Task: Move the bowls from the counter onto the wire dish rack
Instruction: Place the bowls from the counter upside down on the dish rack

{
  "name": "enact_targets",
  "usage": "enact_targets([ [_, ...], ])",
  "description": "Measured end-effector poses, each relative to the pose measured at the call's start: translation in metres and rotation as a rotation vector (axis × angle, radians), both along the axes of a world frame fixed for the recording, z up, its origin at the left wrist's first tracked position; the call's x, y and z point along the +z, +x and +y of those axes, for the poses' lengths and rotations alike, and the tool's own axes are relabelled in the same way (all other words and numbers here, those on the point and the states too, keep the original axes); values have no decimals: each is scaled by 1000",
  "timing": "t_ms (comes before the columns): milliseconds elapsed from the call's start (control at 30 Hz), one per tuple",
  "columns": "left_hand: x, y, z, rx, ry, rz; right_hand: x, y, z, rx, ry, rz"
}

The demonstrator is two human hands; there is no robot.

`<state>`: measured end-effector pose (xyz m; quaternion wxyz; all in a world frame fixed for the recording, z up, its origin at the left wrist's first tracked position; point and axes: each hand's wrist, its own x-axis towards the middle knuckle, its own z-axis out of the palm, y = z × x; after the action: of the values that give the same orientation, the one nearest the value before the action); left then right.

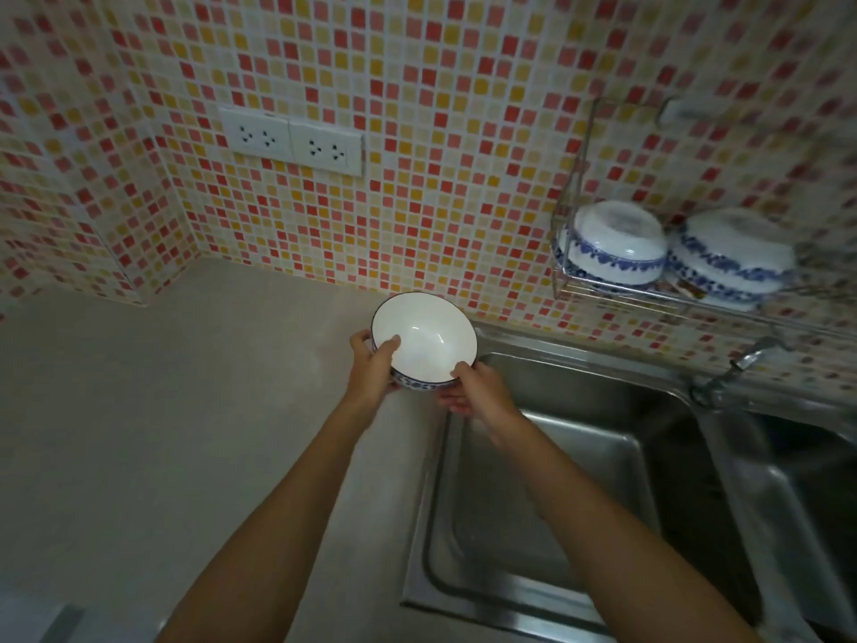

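We hold a round white ceramic bowl with a thin dark rim and a blue pattern on its outside (424, 341), mouth up and tilted a little toward us, over the back corner where the pale grey table (162, 410) meets the stainless steel sink (579, 457). Our left hand (373, 364) is closed on its left side, thumb hooked over the rim and fingers under the wall; our right hand (477, 392) grips the near right edge, thumb on the rim and palm cupped beneath. We judge the two-sided grip is there to steady the bowl and let us turn it over, since the two white-and-blue bowls (612, 245) already on the wall-mounted wire dish rack (603, 294) sit upside down, side by side. Both forearms reach forward and converge on the bowl, well apart from the rack up to the right.
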<state>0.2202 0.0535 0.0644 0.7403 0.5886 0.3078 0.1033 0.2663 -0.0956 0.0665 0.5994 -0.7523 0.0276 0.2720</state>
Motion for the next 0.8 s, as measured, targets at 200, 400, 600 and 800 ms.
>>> enact_targets([
  [200, 58, -2, -56, 100, 136, -168, 55, -11, -68, 22, 130, -287],
  [400, 108, 8, -95, 32, 166, -341, 108, 17, -151, -181, -70, -866],
  [600, 141, 30, -131, -15, 255, -399, 124, 64, -216, -265, -364, -1149],
  [800, 179, 64, -166, -37, 431, -447, 96, 97, -244, -153, -582, -1368],
])
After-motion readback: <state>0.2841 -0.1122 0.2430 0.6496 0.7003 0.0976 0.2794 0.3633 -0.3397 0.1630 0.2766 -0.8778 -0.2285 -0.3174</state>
